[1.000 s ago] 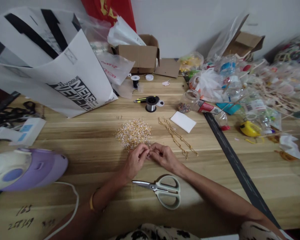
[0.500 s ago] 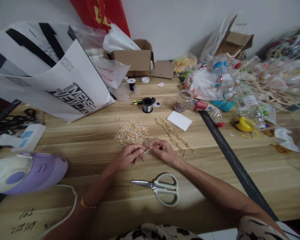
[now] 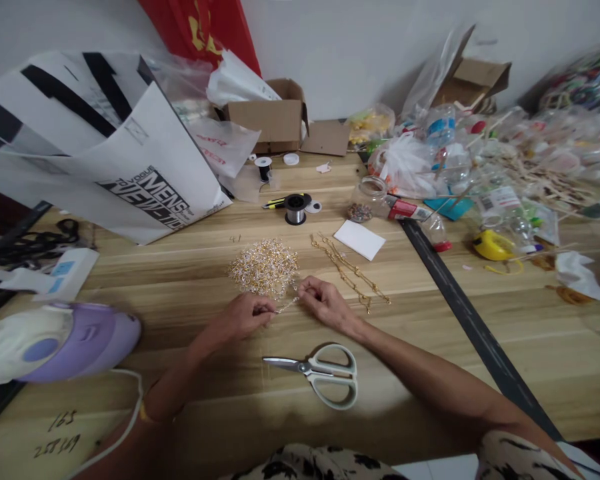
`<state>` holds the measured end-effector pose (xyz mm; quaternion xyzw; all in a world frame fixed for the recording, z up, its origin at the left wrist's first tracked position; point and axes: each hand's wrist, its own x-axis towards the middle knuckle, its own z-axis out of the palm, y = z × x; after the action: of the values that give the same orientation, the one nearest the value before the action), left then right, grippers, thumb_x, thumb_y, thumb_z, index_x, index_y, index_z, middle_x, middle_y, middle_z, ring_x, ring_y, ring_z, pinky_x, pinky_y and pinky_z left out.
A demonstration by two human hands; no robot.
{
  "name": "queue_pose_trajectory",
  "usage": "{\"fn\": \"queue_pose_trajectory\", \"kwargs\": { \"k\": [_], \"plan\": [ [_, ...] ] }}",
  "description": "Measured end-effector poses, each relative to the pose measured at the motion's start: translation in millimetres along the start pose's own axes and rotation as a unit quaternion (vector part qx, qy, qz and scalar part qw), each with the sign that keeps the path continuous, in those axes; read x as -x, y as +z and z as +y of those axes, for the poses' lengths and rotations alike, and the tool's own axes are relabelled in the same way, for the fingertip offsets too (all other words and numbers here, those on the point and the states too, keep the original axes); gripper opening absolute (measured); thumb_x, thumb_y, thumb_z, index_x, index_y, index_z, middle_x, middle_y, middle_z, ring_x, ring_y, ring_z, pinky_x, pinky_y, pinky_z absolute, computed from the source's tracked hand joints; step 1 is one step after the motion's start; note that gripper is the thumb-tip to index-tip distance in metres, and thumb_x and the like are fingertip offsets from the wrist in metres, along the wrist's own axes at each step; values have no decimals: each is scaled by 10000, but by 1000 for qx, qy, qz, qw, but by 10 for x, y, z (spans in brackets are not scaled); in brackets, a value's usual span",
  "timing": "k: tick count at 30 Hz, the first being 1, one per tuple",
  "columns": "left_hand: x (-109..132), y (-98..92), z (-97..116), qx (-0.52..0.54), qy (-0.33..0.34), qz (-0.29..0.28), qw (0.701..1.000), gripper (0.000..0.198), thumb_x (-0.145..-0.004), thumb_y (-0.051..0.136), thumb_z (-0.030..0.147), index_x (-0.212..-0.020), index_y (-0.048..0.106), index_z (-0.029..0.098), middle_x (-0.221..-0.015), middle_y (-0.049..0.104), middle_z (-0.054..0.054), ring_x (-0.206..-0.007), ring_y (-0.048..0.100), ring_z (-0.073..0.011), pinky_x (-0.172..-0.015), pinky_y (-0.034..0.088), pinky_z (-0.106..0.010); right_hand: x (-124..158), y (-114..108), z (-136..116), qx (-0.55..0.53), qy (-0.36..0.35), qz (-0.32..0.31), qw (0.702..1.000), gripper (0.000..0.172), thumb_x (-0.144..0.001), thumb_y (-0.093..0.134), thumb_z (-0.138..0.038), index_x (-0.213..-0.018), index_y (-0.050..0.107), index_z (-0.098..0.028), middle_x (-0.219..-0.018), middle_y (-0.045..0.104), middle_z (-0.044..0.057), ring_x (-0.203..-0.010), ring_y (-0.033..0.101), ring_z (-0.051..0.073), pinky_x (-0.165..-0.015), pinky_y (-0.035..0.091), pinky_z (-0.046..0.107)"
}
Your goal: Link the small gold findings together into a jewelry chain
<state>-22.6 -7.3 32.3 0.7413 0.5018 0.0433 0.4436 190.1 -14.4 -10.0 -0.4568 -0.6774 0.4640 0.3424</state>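
Between my two hands stretches a short, thin beaded chain (image 3: 287, 306). My left hand (image 3: 247, 316) pinches its left end between thumb and fingers. At the other end, my right hand (image 3: 325, 301) pinches it with fingertips close together. Just beyond my hands is a heap of small gold and silver chain pieces (image 3: 263, 265). Gold chains with beads (image 3: 349, 272) lie to the right of the heap. Nearer to me rests a pair of scissors (image 3: 320, 372) with pale handles, blades pointing left. Fine details of the held chain are too small to make out.
A wire spool (image 3: 295, 209), a white card (image 3: 359, 240) and a jar of beads (image 3: 367, 200) stand farther back. On the left are a purple and white appliance (image 3: 80, 343) with its cord and a paper bag (image 3: 130, 160). Bottles and bags (image 3: 455, 160) crowd the right back.
My left hand has moved left and away from my right hand, so more of the beaded chain shows between them. My right hand has barely moved.
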Motion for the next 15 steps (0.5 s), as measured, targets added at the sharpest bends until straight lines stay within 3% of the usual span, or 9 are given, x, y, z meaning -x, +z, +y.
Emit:
{"fn": "queue_pose_trajectory", "kwargs": {
  "k": [4,9,15],
  "plan": [
    [121,-14,-10,-67,5,5,998,300,-790,452,326,-726,673,133,-635,614,-13,-611,517,-136,-552,330,-211,65,59,-19,103,-35,-36,993,105,-861,459,-223,-815,534,-168,-597,481,-41,-511,395,84,-513,279,190],
    [215,-22,-61,-57,-18,8,998,276,-794,465,336,-769,666,148,-699,643,-18,-657,544,-153,-591,345,-228,117,92,-73,209,-88,-60,972,108,-883,437,-186,-834,533,-174,-687,561,4,-600,487,112,-594,321,208],
    [248,10,-103,-70,-50,24,996,204,-766,484,293,-741,636,160,-666,628,-13,-632,546,-156,-574,336,-235,151,139,-63,305,-110,-74,943,130,-917,408,-228,-924,526,-172,-691,608,23,-589,537,130,-581,297,235]
  ]
}}
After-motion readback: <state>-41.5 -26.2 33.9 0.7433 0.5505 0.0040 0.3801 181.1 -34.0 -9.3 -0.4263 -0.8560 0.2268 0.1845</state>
